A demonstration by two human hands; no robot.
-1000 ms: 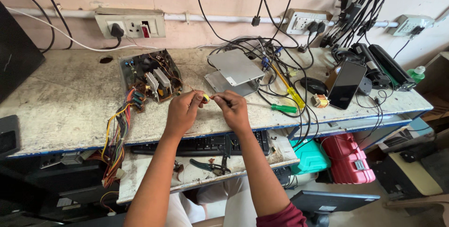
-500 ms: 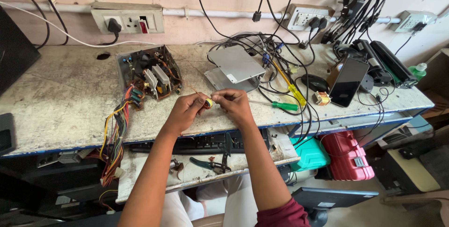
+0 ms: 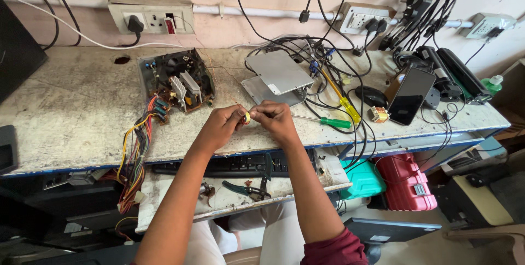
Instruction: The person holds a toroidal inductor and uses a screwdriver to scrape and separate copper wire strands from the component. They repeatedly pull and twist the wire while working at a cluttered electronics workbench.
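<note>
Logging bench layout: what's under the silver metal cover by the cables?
The silver metal cover lies tilted on a second grey metal panel, whose front edge shows. Anything further beneath is hidden.

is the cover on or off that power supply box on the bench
Off. The power supply box lies open-topped on the bench, its heat-sink fins, components and coloured wire bundle exposed. Both hands work beside it, not on it.

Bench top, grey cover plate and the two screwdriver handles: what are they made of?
Bench top: looks like stone or concrete, speckled, matte and stained, with a blue front edge. Grey cover plate: probably sheet metal, thin, flat, dull sheen. Yellow handle and green handle: likely translucent plastic, glossy.
</note>
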